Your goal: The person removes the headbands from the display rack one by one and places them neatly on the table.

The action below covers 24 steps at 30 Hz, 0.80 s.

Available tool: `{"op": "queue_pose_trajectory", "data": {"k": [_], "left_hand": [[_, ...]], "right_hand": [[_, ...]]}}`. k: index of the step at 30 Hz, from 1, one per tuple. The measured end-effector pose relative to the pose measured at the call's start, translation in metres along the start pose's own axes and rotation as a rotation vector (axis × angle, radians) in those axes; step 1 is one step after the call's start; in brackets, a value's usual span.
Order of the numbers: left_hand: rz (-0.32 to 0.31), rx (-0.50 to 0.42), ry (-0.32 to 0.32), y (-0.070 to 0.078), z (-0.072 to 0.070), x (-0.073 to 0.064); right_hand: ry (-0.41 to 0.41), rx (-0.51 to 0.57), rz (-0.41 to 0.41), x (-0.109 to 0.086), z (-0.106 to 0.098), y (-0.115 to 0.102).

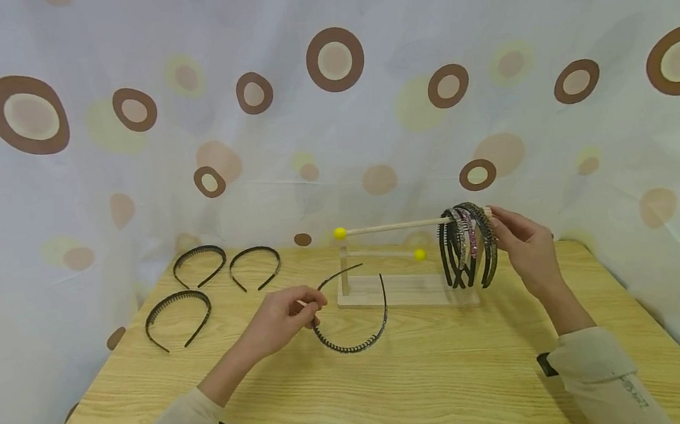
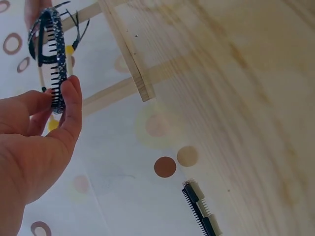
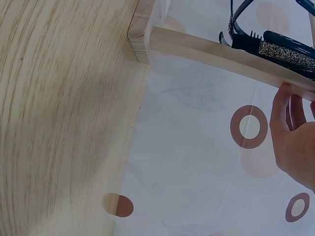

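My left hand [image 1: 283, 318] pinches a black toothed headband [image 1: 350, 349] between thumb and fingers, its open ends pointing up and away. Glitter covers its outer side in the left wrist view, where the left hand [image 2: 47, 132] holds it. A wooden stand [image 1: 408, 297] has a horizontal rod [image 1: 393, 227] tipped with a yellow ball [image 1: 340, 234]. Several headbands [image 1: 473, 245], black, silver and pink glittered, hang bunched at the rod's right end. My right hand [image 1: 530, 252] grips the top of the stand's right post beside them. In the right wrist view its fingertips touch that wooden post [image 3: 211, 54].
Three black headbands lie on the table's left side: one at the back [image 1: 198, 249], one nearer [image 1: 175, 296] and one to their right [image 1: 253, 249]. A second yellow ball [image 1: 420, 255] shows lower on the stand. A patterned curtain [image 1: 305, 131] encloses the wooden table [image 1: 402, 402].
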State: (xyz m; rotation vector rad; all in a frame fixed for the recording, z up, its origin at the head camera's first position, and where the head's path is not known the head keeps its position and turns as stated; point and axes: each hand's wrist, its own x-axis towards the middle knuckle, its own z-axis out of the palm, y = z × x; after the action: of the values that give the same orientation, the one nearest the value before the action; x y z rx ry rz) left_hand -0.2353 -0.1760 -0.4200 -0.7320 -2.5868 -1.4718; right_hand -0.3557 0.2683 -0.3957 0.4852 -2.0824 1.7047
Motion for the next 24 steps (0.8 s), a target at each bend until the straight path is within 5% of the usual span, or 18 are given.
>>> {"op": "queue_pose_trajectory", "data": {"k": [15,19,24], "left_hand": [[-0.101,-0.025,-0.264,-0.016,-0.006,-0.003],[-0.039,0.014,-0.295,-0.017,-0.005,-0.003],[0.118,0.129,-0.226,-0.008,-0.005,-0.001]], "right_hand": [[-0.003,0.022,0.022,0.001,-0.001,0.0],[-0.009,0.022,0.023,-0.002,0.001,-0.008],[-0.019,0.031,0.016,-0.007,0.004,-0.027]]}}
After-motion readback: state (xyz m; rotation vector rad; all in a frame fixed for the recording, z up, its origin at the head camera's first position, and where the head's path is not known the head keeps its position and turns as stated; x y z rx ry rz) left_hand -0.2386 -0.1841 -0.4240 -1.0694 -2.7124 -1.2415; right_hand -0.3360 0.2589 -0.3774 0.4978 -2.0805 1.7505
